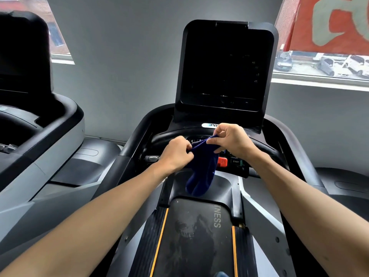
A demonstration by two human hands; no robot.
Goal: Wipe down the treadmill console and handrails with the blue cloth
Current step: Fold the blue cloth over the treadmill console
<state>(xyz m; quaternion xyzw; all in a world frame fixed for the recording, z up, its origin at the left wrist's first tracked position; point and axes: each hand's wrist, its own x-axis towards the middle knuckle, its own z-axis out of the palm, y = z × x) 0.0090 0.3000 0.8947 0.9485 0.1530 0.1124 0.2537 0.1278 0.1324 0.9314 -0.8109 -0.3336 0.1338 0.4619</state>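
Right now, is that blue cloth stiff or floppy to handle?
Probably floppy: the cloth sags in folds below the left hand and right hand pinching its top edge. Likely light, since fingertips alone hold it.

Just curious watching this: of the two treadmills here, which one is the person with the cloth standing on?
The middle treadmill, with the tall dark screen; both hands hold the blue cloth over it. The other treadmill stands left.

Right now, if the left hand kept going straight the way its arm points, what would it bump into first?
Probably the black front handrail just beyond the knuckles of the left hand, then the console keys behind it. Depth is hard to judge. The hand pinches the cloth, so that would go along.
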